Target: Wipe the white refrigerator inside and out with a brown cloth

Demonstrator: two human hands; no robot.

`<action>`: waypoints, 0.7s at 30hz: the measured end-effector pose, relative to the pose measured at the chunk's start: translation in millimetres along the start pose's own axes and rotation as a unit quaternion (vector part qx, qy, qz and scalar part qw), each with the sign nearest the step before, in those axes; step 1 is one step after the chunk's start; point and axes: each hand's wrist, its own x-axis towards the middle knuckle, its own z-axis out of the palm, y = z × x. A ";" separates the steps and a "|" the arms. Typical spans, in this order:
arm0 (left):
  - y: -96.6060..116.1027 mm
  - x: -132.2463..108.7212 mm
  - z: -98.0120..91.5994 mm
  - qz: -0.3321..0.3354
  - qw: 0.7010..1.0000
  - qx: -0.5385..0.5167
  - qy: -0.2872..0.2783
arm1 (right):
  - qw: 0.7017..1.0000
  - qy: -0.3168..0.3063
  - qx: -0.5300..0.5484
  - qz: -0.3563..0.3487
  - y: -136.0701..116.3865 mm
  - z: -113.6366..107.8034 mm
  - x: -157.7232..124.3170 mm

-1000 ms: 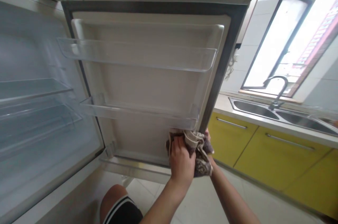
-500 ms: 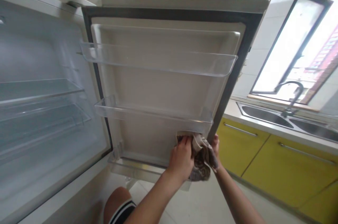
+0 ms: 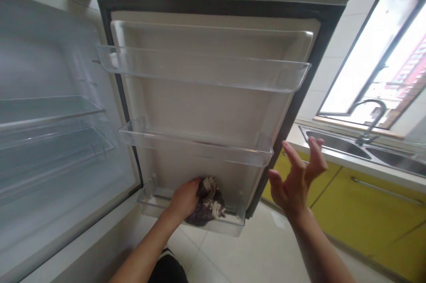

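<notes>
Cloth (image 3: 211, 207) first: dark brown with cream patterned bits, soft fabric, all scrunched up, and from where I'm standing it's right up against the person's left hand (image 3: 185, 198). It's touching the fingers, sitting just to their right and spilling down below them. Those fingers look curled around it in a grip, though the tips are lost in the folds, so no idea how tight.

No real long axis on a wad like that; if anything the lump runs top to bottom with a slight lean, roughly crosswise to the clear plastic bottom door bin (image 3: 233, 229), which stretches sideways below the fingers. Is it inside the bin or hanging over the front wall? Can't tell, see-through plastic lol.

Right hand (image 3: 297, 181) is way farther from it: fingers spread wide, nothing in them, well to the right of the cloth. They're near the dark grey rubber gasket (image 3: 324, 34) along the free edge of the open off-white fridge door (image 3: 206, 109); can't say if a fingertip touches. So left is easily the nearer hand. Above its fingers, well apart, is the clear plastic middle bin (image 3: 196, 145).
</notes>
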 end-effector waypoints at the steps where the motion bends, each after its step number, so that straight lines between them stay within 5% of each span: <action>1: -3.4 -0.3 -0.1 -0.001 1.000 0.007 -0.004 | 0.999 -0.023 -0.009 -0.024 -7.2 -0.9 8.8; 12: -18.8 0.7 -5.2 0.006 1.000 0.000 -0.007 | 0.999 -0.037 0.024 -0.005 -30.7 0.4 22.3; 21: -25.6 2.5 -3.0 0.019 0.999 -0.047 -0.005 | 0.981 -0.113 -0.066 -0.143 -6.2 -13.5 52.1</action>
